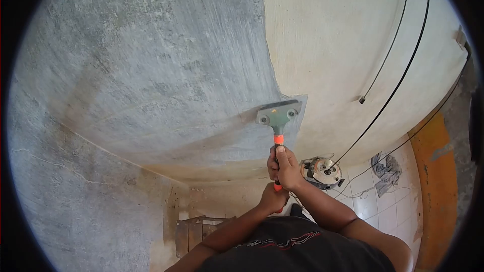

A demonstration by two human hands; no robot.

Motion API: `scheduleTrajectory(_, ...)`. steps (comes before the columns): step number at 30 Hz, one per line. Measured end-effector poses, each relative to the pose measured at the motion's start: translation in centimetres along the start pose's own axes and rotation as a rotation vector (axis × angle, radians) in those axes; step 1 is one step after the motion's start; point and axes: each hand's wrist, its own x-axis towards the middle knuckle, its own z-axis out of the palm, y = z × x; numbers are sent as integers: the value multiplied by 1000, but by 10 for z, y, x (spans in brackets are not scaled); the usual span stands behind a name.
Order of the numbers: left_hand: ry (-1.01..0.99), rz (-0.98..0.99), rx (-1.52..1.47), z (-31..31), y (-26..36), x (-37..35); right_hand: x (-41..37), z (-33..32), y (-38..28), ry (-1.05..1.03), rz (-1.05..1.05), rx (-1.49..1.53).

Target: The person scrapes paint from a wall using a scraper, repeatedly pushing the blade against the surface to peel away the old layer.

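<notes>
Nearest the viewer lies a dark printed shirt (302, 247). The right hand (287, 168), above, and left hand (274, 199), below, are closed around the handle of a long-handled scraper (279, 118), its head at the wall's (201, 70) grey-cream boundary. Beyond: wooden furniture (195, 234), left; round corded device (321, 172) and crumpled plastic (387, 172), right.

Room under renovation — half-stripped wall (201, 60), tiled floor (365, 199)

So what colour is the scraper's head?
The scraper head is dull green, with a darker edge; it shows in the head view.
</notes>
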Motion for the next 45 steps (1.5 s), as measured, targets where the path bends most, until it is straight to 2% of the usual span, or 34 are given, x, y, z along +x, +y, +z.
scheduleTrajectory(1,-29,96,159,-6,0,5,1,0,-1,8,1,0)
scheduleTrajectory(4,-22,58,85,-4,4,4,2,1,-4,-37,-55,9)
scheduleTrajectory(6,-15,88,117,1,-11,4,-2,-3,2,-12,23,1)
scheduleTrajectory(8,1,2,-41,5,-10,5,3,-2,-2,-7,-3,-25)
scheduleTrajectory(9,8,80,41,1,-8,9,1,0,-3,6,-14,-42)
scheduleTrajectory(12,-1,45,-7,-3,0,8,2,4,-6,-16,-46,-23)
scheduleTrajectory(13,-28,113,134,-3,-3,6,2,2,-4,-23,-49,-26)
scheduleTrajectory(14,-22,119,134,-3,-9,6,-1,-1,1,-5,-19,-34)
scheduleTrajectory(16,-25,20,-4,0,-5,4,2,3,-3,13,13,-41)
scheduleTrajectory(17,-22,114,146,-4,-1,5,5,5,-7,2,-19,-34)
scheduleTrajectory(20,-54,92,31,-11,5,8,0,5,-4,0,-26,-18)
scheduleTrajectory(22,-16,110,34,-5,-6,3,3,5,-2,-22,-33,-13)
scheduleTrajectory(24,-27,14,18,-4,-13,3,1,0,6,-10,25,-14)
scheduleTrajectory(27,-53,23,61,-15,-4,9,7,4,1,-5,-27,-2)
scheduleTrajectory(30,-72,130,191,-14,-11,4,2,5,3,-13,-39,13)
scheduleTrajectory(32,-36,52,32,-8,-27,2,1,-1,13,-16,42,25)
scheduleTrajectory(33,-52,-1,-31,-9,-14,-2,1,2,8,-30,37,14)
scheduleTrajectory(36,-51,79,66,-17,14,-5,5,11,-4,-58,-11,79)
scheduleTrajectory(42,-30,-9,-46,-11,-2,-8,1,8,2,-25,82,72)
scheduleTrajectory(45,-52,137,131,-18,13,-7,4,11,0,-57,-12,75)
